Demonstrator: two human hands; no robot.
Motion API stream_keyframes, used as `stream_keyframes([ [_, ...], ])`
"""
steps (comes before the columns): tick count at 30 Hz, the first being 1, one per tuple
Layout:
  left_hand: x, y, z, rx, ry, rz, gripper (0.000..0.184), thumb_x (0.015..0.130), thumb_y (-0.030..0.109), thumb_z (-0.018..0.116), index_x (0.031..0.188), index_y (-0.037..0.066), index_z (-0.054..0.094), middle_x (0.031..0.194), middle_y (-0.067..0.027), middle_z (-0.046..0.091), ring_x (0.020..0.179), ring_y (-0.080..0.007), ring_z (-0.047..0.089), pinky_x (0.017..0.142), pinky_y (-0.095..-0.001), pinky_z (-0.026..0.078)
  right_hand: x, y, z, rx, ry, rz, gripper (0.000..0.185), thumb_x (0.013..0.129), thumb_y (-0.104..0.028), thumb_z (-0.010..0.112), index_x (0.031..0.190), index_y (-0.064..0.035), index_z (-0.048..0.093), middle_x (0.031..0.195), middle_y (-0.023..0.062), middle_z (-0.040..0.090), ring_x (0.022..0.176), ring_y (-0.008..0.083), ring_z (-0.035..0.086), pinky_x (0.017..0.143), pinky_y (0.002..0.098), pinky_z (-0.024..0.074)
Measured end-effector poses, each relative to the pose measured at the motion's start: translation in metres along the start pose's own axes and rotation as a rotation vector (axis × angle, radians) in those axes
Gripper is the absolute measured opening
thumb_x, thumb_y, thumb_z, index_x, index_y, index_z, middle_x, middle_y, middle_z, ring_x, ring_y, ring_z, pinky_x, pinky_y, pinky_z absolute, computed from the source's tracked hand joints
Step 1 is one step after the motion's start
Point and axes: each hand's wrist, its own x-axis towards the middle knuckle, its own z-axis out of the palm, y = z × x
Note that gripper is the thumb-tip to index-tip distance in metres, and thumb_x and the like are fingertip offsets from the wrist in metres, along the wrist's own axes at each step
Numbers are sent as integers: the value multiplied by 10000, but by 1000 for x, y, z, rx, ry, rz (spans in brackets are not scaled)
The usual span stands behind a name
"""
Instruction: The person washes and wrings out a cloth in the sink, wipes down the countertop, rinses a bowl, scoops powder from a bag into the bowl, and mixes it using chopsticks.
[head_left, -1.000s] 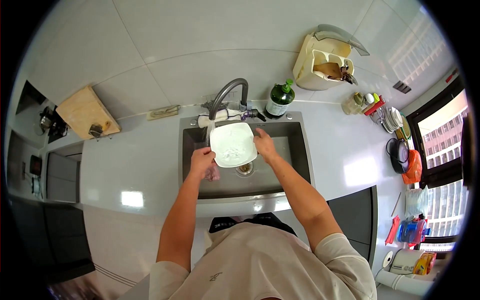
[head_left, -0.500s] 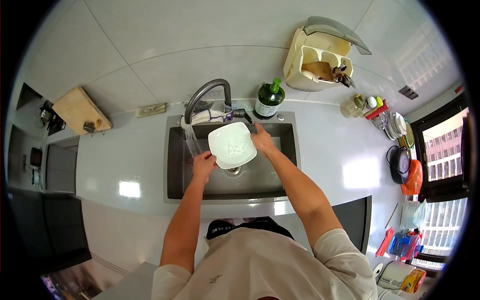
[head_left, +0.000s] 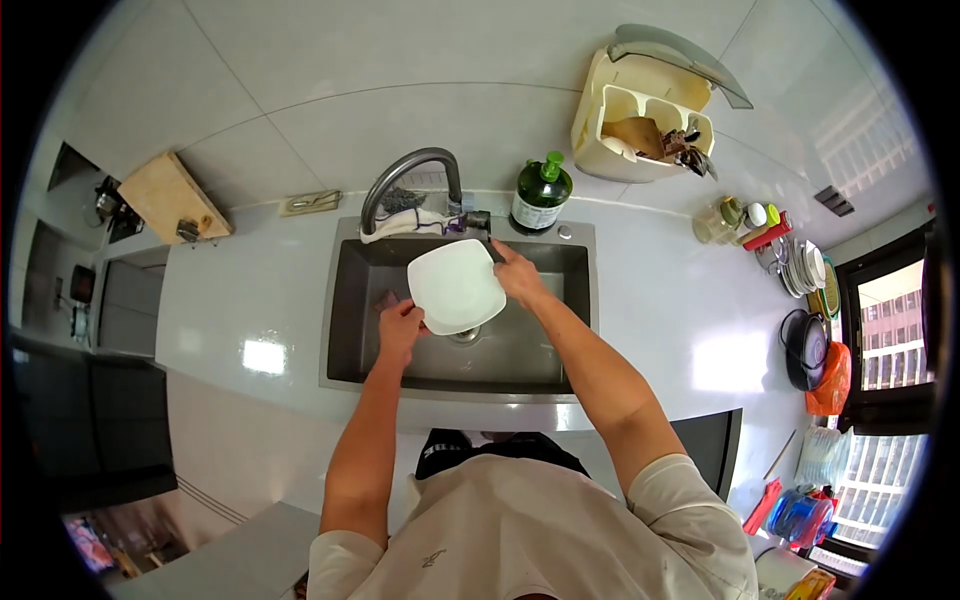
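Observation:
A white square plate is held over the sink, its surface looking wet and smooth. My left hand pinches the plate's lower left edge. At the right edge, my right hand holds the plate, with the index finger stretched up close to the dark tap handle; whether it touches is unclear. The curved grey tap arches above the plate's upper left, and no stream shows from its mouth. Below lies the grey sink basin with its drain partly behind the plate.
A cloth lies behind the tap. Beside it stands a green pump bottle. A cream utensil holder hangs on the wall. Jars, stacked plates and a black pot line the right counter. A wooden board leans at left.
The water stream from the tap has stopped, and the water pooled on the plate is gone. The plate and both hands have moved slightly left.

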Motion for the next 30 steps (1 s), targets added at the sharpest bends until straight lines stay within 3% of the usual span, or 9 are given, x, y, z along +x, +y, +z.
stream_keyframes([
  [8, -5, -1, -14, 0, -156, -10, 258, 928, 39, 598, 1119, -67, 735, 950, -96, 734, 788, -173, 718, 698, -334, 621, -40, 15, 2, 1, 128, -91, 680, 927, -215, 538, 1598, -217, 429, 1499, 216, 562, 1363, 418, 549, 1153, 435, 430],
  [10, -11, 4, -8, -6, -186, 11, 230, 933, 14, 564, 1109, -53, 696, 736, -79, 646, 491, -124, 515, 397, -287, 295, -61, 19, -2, 29, 159, -25, 676, 925, -228, 540, 1593, -251, 439, 1468, 236, 582, 1337, 430, 563, 1140, 449, 439],
  [12, -22, 15, -2, 44, -234, 8, 244, 931, 13, 564, 1125, -51, 699, 782, -86, 674, 538, -138, 569, 419, -292, 360, -79, 27, -5, -4, 227, 14, 671, 921, -164, 536, 1585, -227, 463, 1387, 248, 644, 1073, 337, 716, 922, 406, 576],
  [14, -25, 12, 6, 103, -282, 1, 259, 929, 11, 565, 1140, -49, 702, 828, -94, 702, 585, -151, 622, 441, -297, 425, -94, 43, -9, 46, 260, 42, 680, 918, -141, 534, 1589, -225, 459, 1289, 251, 681, 934, 281, 724, 795, 402, 604],
  [16, -21, -1, 16, 117, -357, 92, 295, 925, 24, 573, 1179, -46, 705, 939, -97, 741, 731, -176, 707, 590, -318, 570, -116, 54, -16, 73, 317, 78, 670, 916, -123, 531, 1578, -214, 476, 1232, 244, 704, 941, 261, 719, 792, 409, 603],
  [19, -30, -3, 34, 198, -467, 64, 319, 922, 37, 583, 1205, -46, 704, 1006, -91, 747, 821, -182, 731, 739, -332, 619, -146, 79, -26, 128, 417, 121, 600, 920, -118, 528, 1517, -174, 547, 1136, 203, 733, 900, 246, 707, 766, 393, 586],
  [22, -43, -6, 65, 235, -550, 59, 303, 923, 47, 592, 1188, -47, 706, 993, -79, 742, 804, -177, 722, 711, -321, 610, -183, 90, -48, 219, 488, 167, 506, 930, -113, 519, 1427, -134, 611, 1038, 165, 732, 859, 240, 686, 741, 378, 562],
  [23, -48, -7, 77, 247, -574, 66, 303, 923, 47, 592, 1188, -47, 706, 993, -79, 742, 804, -177, 722, 711, -321, 610, -205, 87, -60, 275, 475, 245, 432, 921, -179, 554, 1338, -156, 662, 1159, 202, 743, 1073, 356, 711, 964, 434, 547],
  [30, -98, -21, 176, 288, -780, 81, 261, 921, 37, 570, 1130, -28, 712, 961, -71, 732, 781, -158, 709, 694, -321, 608, -274, 169, -123, 370, 664, 267, 379, 920, -200, 550, 1262, -167, 708, 1089, 188, 759, 1009, 341, 721, 913, 426, 558],
])
